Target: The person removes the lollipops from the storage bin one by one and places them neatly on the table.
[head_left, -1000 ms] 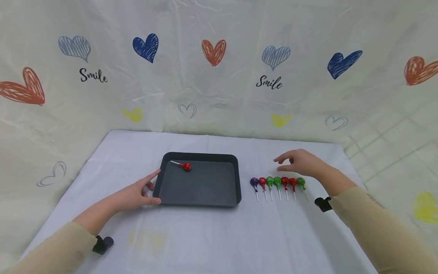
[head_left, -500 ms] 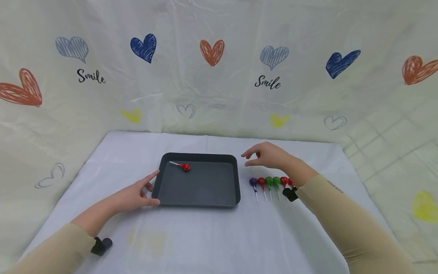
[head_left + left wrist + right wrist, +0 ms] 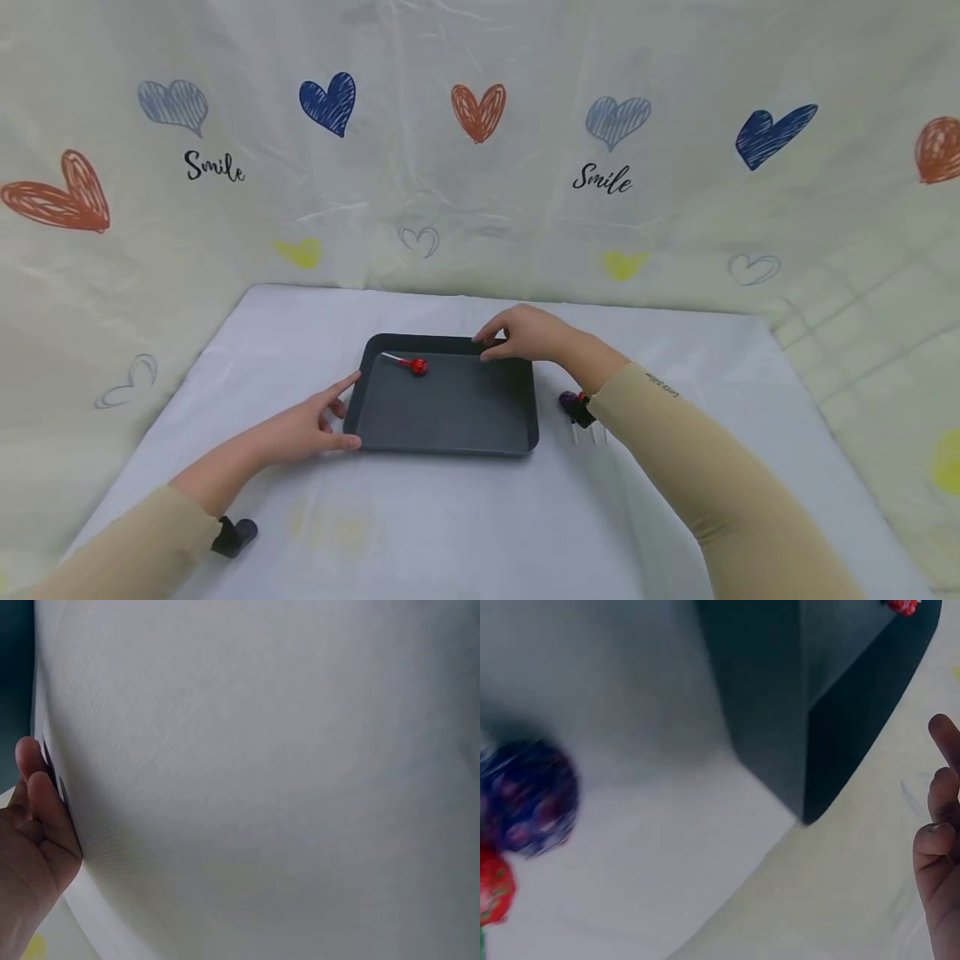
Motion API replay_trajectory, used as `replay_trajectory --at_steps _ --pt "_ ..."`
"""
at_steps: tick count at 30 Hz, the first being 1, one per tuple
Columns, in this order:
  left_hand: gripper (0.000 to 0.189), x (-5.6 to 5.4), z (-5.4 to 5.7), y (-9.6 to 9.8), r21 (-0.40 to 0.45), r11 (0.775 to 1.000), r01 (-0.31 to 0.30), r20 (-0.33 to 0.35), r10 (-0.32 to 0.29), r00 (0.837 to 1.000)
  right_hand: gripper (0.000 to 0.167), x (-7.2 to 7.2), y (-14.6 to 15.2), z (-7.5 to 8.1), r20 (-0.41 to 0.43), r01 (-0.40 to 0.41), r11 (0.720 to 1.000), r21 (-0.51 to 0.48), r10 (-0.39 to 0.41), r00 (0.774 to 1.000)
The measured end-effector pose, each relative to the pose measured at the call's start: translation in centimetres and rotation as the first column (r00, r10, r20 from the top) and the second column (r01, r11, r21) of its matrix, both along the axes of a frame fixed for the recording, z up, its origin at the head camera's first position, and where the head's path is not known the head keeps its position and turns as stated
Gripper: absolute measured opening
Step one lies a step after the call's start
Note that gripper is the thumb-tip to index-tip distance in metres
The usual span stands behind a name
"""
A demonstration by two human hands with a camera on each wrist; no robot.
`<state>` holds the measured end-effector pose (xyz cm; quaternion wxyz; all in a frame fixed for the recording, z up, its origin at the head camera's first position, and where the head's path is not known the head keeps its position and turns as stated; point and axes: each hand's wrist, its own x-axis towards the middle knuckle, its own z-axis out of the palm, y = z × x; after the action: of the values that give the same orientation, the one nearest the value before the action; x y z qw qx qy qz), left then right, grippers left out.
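A dark grey tray (image 3: pixel 450 412) lies on the white-covered table. In it, near the far left corner, is a red-wrapped lollipop (image 3: pixel 418 366) with its white stick pointing left. My left hand (image 3: pixel 300 433) rests at the tray's left edge, forefinger and thumb extended and spread along the rim. Over the tray's far right corner hovers my right hand (image 3: pixel 525 332), fingers loosely bent, with nothing visible between them. Right of the tray, a purple lollipop (image 3: pixel 567 404) shows from the row, the rest mostly covered by my right sleeve.
In the right wrist view, a red lollipop (image 3: pixel 493 885) sits beside the purple one. A pale curtain (image 3: pixel 480 200) printed with hearts and "Smile" hangs behind the table. Dark wrist straps (image 3: pixel 234 537) are on both sleeves.
My right hand has moved left from above the lollipop row to the tray's far right corner, its sleeve now covering most of the row. The left hand stays at the tray's edge.
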<state>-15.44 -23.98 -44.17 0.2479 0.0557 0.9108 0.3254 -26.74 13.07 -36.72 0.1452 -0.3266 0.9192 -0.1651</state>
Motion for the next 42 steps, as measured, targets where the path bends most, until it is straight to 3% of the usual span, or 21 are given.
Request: replay_trajectory --at_steps 11,24,42 --pt "0.114 -0.1 0.1 -0.1 0.007 1.0 -0.003 -0.005 0.003 1.0 0.036 -0.7 -6.5 -0.5 -0.04 -0.156 0.982 0.106 0.161 0.986" --pt "0.113 -0.1 -0.3 -0.5 0.011 1.0 0.006 -0.026 -0.006 1.0 0.039 -0.6 -11.2 -1.8 -0.059 -0.157 0.956 0.246 0.177 0.982" --pt "0.113 -0.1 -0.1 -0.3 0.002 1.0 0.006 -0.013 -0.006 1.0 0.034 -0.6 -12.2 -3.6 -0.092 -0.117 0.939 0.325 0.154 0.984"
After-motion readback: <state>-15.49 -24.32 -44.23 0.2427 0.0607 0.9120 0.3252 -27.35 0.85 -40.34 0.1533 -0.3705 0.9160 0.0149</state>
